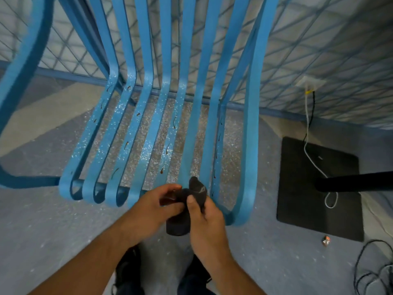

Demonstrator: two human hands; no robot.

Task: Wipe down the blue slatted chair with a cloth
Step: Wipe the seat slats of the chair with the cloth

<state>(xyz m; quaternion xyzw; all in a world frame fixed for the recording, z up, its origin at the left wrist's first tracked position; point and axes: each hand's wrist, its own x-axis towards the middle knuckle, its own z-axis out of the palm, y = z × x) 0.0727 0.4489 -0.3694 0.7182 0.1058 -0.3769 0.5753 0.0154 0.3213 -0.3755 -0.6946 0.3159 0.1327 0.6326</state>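
Dark cloth [192, 201] bunched btwn both hands, at chair [148, 124] seat's front edge.
L hand [157, 206] & R hand [204, 218] both pinch it, fingers curled.

Cool, even, rather dim light, and you're looking through a soft wide-angle picture.

No hard shadows for you here: the blue slatted chair [146, 124] throws only a faint dark patch on the floor [42, 220] beneath the seat. White speckles catch the light along the seat slats. The lens bows the outer slats hard towards the edges, and the frame corners smear. Your left hand [153, 207] and right hand [204, 218] look slightly blurred at the fingers. The cloth [197, 190] they hold is so dark that it shows no texture. The black mat [308, 188] on the right is equally flat.
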